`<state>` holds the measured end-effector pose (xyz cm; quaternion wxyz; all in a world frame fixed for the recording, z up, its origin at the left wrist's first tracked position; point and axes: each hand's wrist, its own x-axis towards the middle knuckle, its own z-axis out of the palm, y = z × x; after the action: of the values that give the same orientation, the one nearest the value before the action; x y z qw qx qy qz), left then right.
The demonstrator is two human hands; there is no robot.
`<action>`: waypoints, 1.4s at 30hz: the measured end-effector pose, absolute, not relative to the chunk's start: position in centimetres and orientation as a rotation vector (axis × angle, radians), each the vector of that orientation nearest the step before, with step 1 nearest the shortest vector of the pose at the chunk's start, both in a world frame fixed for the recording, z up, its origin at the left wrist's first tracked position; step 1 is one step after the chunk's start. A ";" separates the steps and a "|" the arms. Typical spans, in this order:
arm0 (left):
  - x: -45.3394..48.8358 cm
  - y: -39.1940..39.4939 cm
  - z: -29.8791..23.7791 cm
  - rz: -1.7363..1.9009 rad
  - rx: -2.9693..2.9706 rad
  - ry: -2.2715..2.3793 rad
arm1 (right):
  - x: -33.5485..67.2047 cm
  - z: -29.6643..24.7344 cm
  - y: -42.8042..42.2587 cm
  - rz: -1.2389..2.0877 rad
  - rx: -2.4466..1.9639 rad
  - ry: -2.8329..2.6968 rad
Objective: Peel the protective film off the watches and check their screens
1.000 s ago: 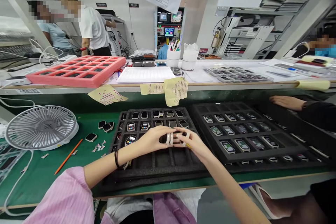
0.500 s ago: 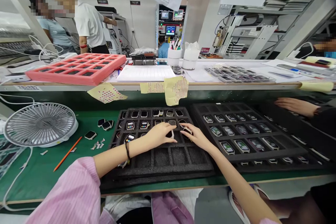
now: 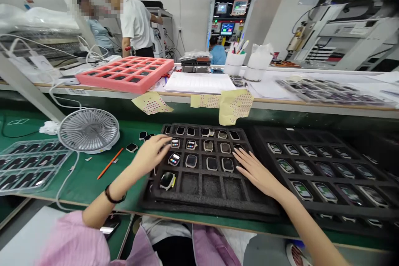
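Observation:
A black foam tray [image 3: 199,201] lies in front of me with smartwatches in its upper compartments. My left hand [image 3: 149,156] is at the tray's left side, fingers stretched over the edge beside a lit smartwatch [image 3: 175,143]; it holds nothing that I can see. My right hand [image 3: 257,172] rests open along the tray's right side, its fingertips partly covering a smartwatch. Dark-screened watches [image 3: 212,163] sit between the hands. One watch [image 3: 167,180] with a yellow-green tab lies tilted in the lower left compartment.
A second black foam tray [image 3: 288,181] of watches stands at the right. To the left are a white fan [image 3: 89,131], an orange stick [image 3: 110,163], a loose watch [image 3: 131,147] and a clear tray [image 3: 40,187]. A red foam tray [image 3: 115,85] sits on the shelf. Two people stand behind.
My view has turned left. My left hand has moved from mid-tray to its left side. My right hand has let go of a watch and flattened at the right side.

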<state>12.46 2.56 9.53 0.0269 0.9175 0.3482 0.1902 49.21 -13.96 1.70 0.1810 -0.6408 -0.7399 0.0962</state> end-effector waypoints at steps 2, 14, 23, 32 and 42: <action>7.1 3.5 8.6 0.556 2.692 1.431 | 49.7 1.6 -14.1 0.351 -1.829 -2.120; -3.1 5.3 0.7 0.090 2.433 2.261 | 35.3 8.8 1.4 0.135 -1.590 -2.231; -7.2 8.1 -1.4 0.447 2.231 1.863 | 32.4 4.7 10.6 0.159 -2.003 -2.037; -4.5 6.6 -0.4 0.522 2.238 1.659 | 34.1 4.4 11.4 0.439 -1.748 -2.016; -2.8 5.2 0.7 0.422 2.248 1.836 | 32.4 5.0 8.9 0.978 -1.341 -1.358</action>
<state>-2.83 5.17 0.66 0.1042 0.7623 0.6225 0.1432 32.39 8.90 5.03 0.4782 -0.5490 -0.5563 0.4006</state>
